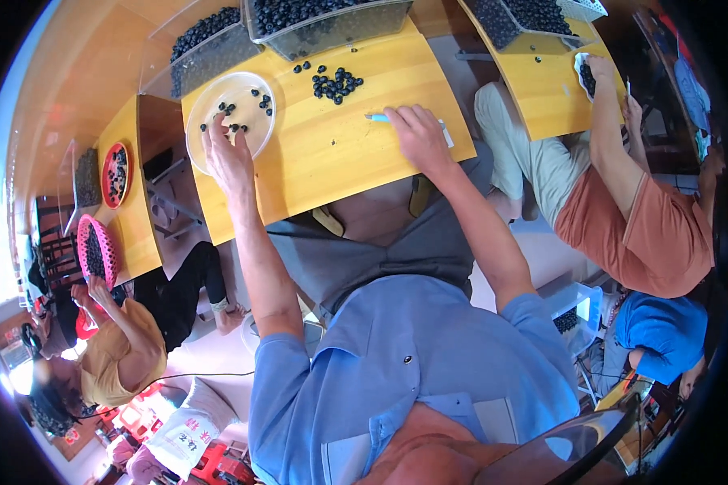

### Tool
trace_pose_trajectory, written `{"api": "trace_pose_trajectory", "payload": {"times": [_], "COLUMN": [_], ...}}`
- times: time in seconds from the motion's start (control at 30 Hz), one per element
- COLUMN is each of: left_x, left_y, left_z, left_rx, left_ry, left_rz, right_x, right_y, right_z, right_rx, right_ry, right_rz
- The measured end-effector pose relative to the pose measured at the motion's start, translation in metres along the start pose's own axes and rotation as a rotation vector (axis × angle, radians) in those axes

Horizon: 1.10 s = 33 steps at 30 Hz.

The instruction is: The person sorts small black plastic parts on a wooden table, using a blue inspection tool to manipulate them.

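Observation:
My left hand [230, 158] is over a round, pale translucent tray [260, 147] at the table's left side. Its fingers are apart among a few small dark round balls [264, 100] that look like berries or nuts; whether a fingertip touches one is hard to tell. My right hand [416, 133] rests low over the right part of the table, closed around a slim light-blue tool [377, 117]. One end of the tool sticks out to the left; my fingers hide most of it. Between my hands, farther back, lies a loose pile of the same dark balls [337, 86].
Clear bins of dark balls [332, 36] [206, 61] stand along the far edge of the yellow table [315, 170]. On the right, a person in a reddish-brown shirt [623, 218] works at another table. To the left, a person in yellow [125, 356] sits by a pink basket [97, 250].

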State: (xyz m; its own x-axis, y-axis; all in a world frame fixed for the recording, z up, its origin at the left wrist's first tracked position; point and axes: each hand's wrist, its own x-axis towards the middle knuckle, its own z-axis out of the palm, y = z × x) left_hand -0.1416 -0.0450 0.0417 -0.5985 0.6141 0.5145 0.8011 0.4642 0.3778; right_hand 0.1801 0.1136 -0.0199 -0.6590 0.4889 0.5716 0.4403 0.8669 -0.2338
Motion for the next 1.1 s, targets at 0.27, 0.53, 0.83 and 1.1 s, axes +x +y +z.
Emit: {"api": "trace_pose_trajectory", "payload": {"times": [0.27, 0.53, 0.83, 1.1], "left_x": [-0.020, -0.014, -0.016, -0.038], "left_y": [0.090, 0.089, 0.086, 0.065], "left_z": [0.071, 0.105, 0.088, 0.077], "left_rx": [-0.371, -0.300, -0.263, -0.855], "left_ry": [-0.299, -0.409, -0.438, -0.467], "left_rz": [0.321, 0.272, 0.175, -0.384], "right_x": [0.001, 0.003, 0.000, 0.000], "right_y": [-0.002, -0.004, 0.000, -0.002], "right_z": [-0.001, -0.001, -0.001, 0.001], "right_rx": [-0.011, -0.004, -0.002, 0.004], "right_ry": [0.008, 0.038, 0.031, 0.020], "right_rz": [0.023, 0.027, 0.033, 0.026]}}
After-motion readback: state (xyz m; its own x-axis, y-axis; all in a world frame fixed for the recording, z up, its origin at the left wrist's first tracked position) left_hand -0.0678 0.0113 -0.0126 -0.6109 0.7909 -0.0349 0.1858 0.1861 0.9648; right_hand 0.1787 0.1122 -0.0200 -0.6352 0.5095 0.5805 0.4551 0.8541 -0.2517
